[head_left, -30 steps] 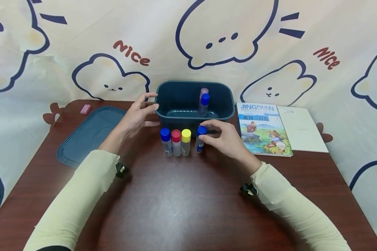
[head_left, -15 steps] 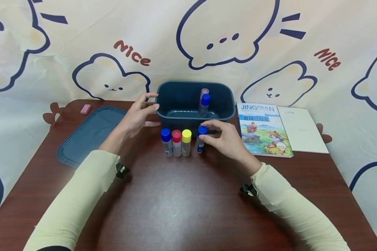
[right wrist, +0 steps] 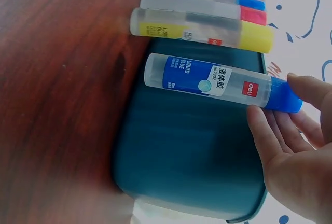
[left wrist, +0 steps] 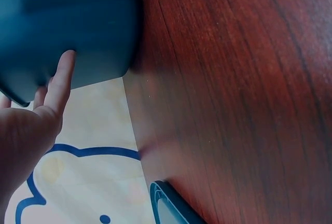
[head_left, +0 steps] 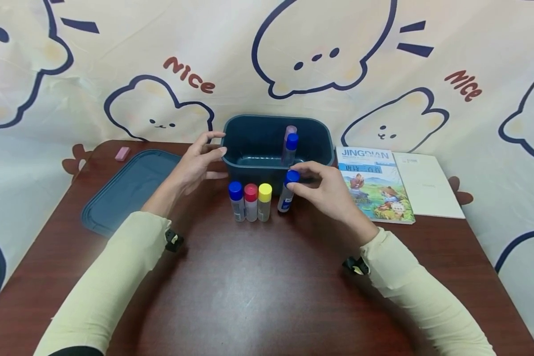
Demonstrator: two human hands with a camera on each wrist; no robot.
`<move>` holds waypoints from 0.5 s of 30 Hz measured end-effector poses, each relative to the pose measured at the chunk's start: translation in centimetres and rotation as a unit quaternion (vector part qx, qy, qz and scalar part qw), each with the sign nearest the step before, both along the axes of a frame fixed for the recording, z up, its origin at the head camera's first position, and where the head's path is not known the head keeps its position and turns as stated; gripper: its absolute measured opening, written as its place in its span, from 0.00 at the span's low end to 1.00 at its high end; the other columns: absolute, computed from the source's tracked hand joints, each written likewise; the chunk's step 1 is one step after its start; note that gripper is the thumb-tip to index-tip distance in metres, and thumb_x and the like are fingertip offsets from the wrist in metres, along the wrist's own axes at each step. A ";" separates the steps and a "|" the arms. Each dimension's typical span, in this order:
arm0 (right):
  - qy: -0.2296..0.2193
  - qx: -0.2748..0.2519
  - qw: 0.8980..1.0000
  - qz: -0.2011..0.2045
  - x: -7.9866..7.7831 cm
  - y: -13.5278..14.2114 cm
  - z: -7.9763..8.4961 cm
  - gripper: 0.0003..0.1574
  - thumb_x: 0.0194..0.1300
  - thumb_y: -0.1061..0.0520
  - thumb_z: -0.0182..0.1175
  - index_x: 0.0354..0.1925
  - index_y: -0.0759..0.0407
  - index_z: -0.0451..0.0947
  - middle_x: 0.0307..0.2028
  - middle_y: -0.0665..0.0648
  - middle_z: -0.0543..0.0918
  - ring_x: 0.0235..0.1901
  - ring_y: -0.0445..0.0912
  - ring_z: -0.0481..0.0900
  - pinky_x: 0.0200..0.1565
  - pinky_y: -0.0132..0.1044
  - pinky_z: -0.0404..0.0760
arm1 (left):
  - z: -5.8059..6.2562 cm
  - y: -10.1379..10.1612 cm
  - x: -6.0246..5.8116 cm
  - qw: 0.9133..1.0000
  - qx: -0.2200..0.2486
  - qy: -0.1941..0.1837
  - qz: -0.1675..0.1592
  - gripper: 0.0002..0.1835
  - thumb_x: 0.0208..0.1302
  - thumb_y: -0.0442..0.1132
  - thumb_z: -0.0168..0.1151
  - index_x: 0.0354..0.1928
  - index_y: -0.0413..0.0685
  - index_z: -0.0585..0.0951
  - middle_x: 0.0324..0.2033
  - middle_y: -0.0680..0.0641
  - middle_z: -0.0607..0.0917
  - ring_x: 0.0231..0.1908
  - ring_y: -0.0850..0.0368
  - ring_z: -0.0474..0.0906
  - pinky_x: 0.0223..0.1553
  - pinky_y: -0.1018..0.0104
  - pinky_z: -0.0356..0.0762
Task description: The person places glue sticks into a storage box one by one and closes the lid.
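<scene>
My right hand (head_left: pixel 329 190) pinches the blue cap of a liquid glue bottle (right wrist: pixel 207 81), thumb and fingers on either side. That bottle leans slightly in front of the dark teal bin (head_left: pixel 249 174), its base close over the table in the head view. At the bin's left end is my left hand (head_left: pixel 193 165), its fingers extended to the rim and one fingertip against the outer wall (left wrist: pixel 93 27). Left of the held bottle, three more stand in a row: blue-capped (head_left: pixel 237 206), red-capped (head_left: pixel 251 207) and yellow-capped (head_left: pixel 264 207).
Inside the bin stand a blue-capped bottle (head_left: pixel 290 148) and a pinkish translucent tube (head_left: pixel 291 130). A teal lid (head_left: pixel 124 190) lies on the left, with a pink eraser-like block (head_left: pixel 122 154) behind it. Right of the bin are a picture book (head_left: pixel 374 185) and a pale book (head_left: pixel 427 185).
My right hand has risen slightly with the glue bottle, which has gone from upright to leaning right. The left hand stays at the bin.
</scene>
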State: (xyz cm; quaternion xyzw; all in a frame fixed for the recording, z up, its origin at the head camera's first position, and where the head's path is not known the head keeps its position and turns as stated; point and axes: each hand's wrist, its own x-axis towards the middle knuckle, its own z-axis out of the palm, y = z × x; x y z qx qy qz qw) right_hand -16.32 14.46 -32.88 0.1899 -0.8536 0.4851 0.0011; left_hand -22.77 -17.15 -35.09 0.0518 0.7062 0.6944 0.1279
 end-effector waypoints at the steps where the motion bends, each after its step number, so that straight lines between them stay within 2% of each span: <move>1: 0.001 -0.002 1.000 0.000 0.0 0.0 0.1 0.21 0.67 0.56 0.70 0.56 0.60 0.81 0.52 0.58 0.84 0.49 0.50 0.84 0.51 0.44 0.85 | 0.0 0.0 0.0 1.000 -0.001 -0.001 0.000 0.28 0.77 0.44 0.56 0.74 0.56 0.60 0.70 0.39 0.61 0.66 0.36 0.66 0.53 0.43 0.80; 9: 0.004 -0.013 1.000 -0.020 -0.1 0.4 1.5 0.22 0.67 0.56 0.70 0.57 0.59 0.81 0.52 0.57 0.84 0.47 0.49 0.85 0.50 0.44 0.85 | 0.3 0.1 -0.2 1.000 0.000 0.000 -0.005 0.29 0.77 0.44 0.55 0.74 0.55 0.60 0.70 0.37 0.60 0.66 0.35 0.65 0.54 0.41 0.79; 15: 0.019 -0.012 1.000 -0.016 -0.3 0.5 2.0 0.22 0.68 0.55 0.69 0.57 0.60 0.80 0.54 0.57 0.83 0.49 0.49 0.84 0.52 0.44 0.85 | 0.2 0.1 -0.1 1.000 -0.003 -0.005 -0.003 0.28 0.77 0.43 0.55 0.74 0.55 0.60 0.69 0.38 0.61 0.64 0.39 0.68 0.54 0.41 0.79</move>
